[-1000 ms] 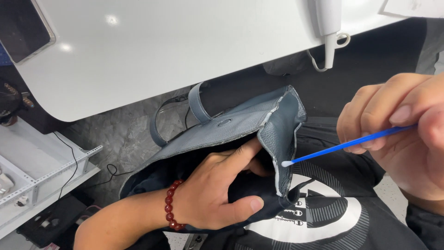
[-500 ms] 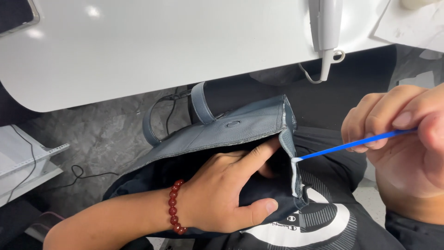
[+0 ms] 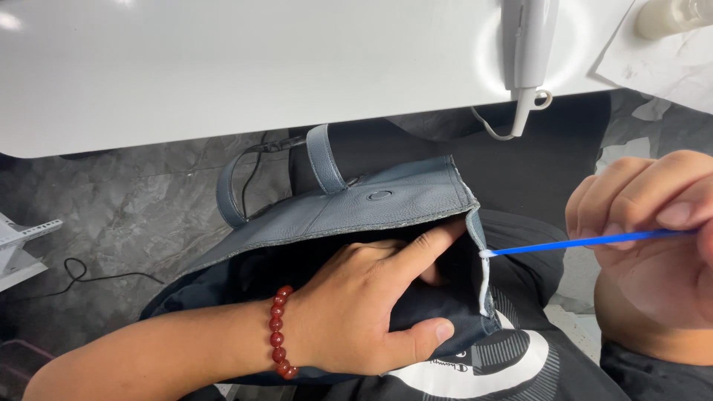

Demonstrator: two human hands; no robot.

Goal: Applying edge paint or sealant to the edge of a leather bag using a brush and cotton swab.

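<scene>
A grey-blue leather bag (image 3: pixel 356 212) lies on my lap below a white table. My left hand (image 3: pixel 371 312), with a red bead bracelet (image 3: pixel 281 333) on the wrist, reaches into the bag's mouth and grips its side edge, index finger stretched along the rim and thumb pressing from outside. My right hand (image 3: pixel 653 245) pinches a blue-stemmed swab (image 3: pixel 579 242). The swab's white tip touches the bag's worn side edge (image 3: pixel 484 278), where a white streak runs down.
The white table (image 3: pixel 245 67) fills the top of the view. A white tool with a loop (image 3: pixel 526 52) hangs over its edge, and crumpled paper with a bottle (image 3: pixel 668 44) lies at the top right. Cables and a white rack (image 3: pixel 22 249) lie on the grey floor at left.
The view has shifted so the bag sits more central. The swab tip has stayed on the bag's side edge, and a white streak now runs down that edge below it.
</scene>
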